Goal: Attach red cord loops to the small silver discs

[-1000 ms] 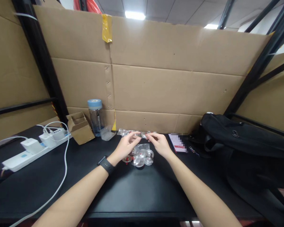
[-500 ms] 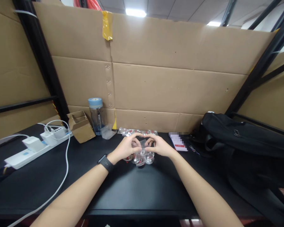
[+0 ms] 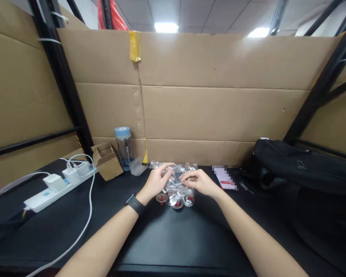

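A clear plastic bag (image 3: 177, 174) is between my two hands above the black table. My left hand (image 3: 158, 180) grips the bag's left side between thumb and fingers. On its right side my right hand (image 3: 196, 181) is closed in a pinch, fingertips partly hidden. Below the hands lie several small round clear pieces with red parts (image 3: 178, 203), some in shiny wrapping; one sits apart at the left, a brownish disc (image 3: 162, 198). Behind the hands, more wrapped round pieces (image 3: 192, 167) lie in a row against the cardboard wall.
Left stand a blue-lidded bottle (image 3: 123, 148), an open cardboard box (image 3: 108, 163), a small clear container (image 3: 137, 167) and a white power strip (image 3: 59, 192) with a trailing cable. To the right lie a partly blurred phone-like item (image 3: 226, 181), keys (image 3: 245, 187) and a black backpack (image 3: 300, 173).
My hands have moved apart from their fingertip-to-fingertip arch, and the bag now shows stretched between them. The whole view has shifted slightly, with things lower and further right.
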The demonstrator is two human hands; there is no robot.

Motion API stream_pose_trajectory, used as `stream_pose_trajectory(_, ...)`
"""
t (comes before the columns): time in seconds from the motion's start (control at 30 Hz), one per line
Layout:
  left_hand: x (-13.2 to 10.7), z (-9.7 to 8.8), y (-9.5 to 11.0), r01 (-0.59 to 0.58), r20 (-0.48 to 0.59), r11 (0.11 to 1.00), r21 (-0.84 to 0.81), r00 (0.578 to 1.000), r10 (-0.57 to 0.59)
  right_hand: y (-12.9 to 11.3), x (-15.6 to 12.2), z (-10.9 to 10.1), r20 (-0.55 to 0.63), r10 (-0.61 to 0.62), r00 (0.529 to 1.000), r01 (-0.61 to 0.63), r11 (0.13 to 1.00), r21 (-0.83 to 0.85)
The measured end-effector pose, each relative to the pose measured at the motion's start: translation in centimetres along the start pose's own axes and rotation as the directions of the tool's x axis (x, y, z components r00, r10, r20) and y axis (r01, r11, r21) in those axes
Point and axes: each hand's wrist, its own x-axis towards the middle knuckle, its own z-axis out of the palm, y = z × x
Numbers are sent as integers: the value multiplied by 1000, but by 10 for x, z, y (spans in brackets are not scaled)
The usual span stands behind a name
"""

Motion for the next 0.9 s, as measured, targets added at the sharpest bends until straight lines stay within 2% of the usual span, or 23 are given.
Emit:
stream_pose_trajectory(0.07,-3,-2,11,-141,-55,960,241,986,158,0,-1,-1,15,64,998,-64,997,-52)
stream_pose_trajectory(0.1,-5,-3,18,-206,-12,911,357,974,225,0,-1,-1,1,89,996,-89,995,-53)
stream_pose_trajectory(0.13,-8,-3,25,-290,87,857,426,956,280,0,-1,-1,-21,102,995,-103,994,-37)
stream_pose_trajectory(0.2,-12,0,35,-415,254,778,472,909,331,-1,-1,1,-72,108,992,-106,994,27)
stream_pose_trajectory(0.27,-14,4,38,-465,309,727,505,884,350,-4,-1,4,-115,117,986,-107,990,91)
stream_pose_trajectory(0.4,-10,7,21,-461,271,671,581,887,375,-9,1,8,-141,91,986,-75,990,117)
stream_pose_trajectory(0.47,-3,-1,6,-401,199,670,625,911,360,-9,1,7,-152,54,987,-42,996,83)
stream_pose_trajectory(0.5,1,-8,-3,-336,121,670,662,930,347,-9,1,6,-157,42,987,-33,998,59)
stream_pose_trajectory(0.57,8,-25,-19,-148,-87,677,721,950,300,-7,1,2,-160,41,986,-39,999,11)
stream_pose_trajectory(0.63,12,-44,-33,49,-213,623,781,958,192,-5,0,0,-155,53,986,-58,998,-27)
stream_pose_trajectory(0.7,13,-58,-45,190,-236,495,848,971,33,-4,0,-1,-155,62,986,-72,995,-63)
stream_pose_trajectory(0.77,12,-63,-55,248,-246,425,871,967,-60,-5,0,-1,-148,62,987,-77,992,-95)
stream_pose_trajectory(0.9,9,-53,-69,314,-270,379,870,948,-166,-10,-2,2,-116,54,992,-66,992,-106)
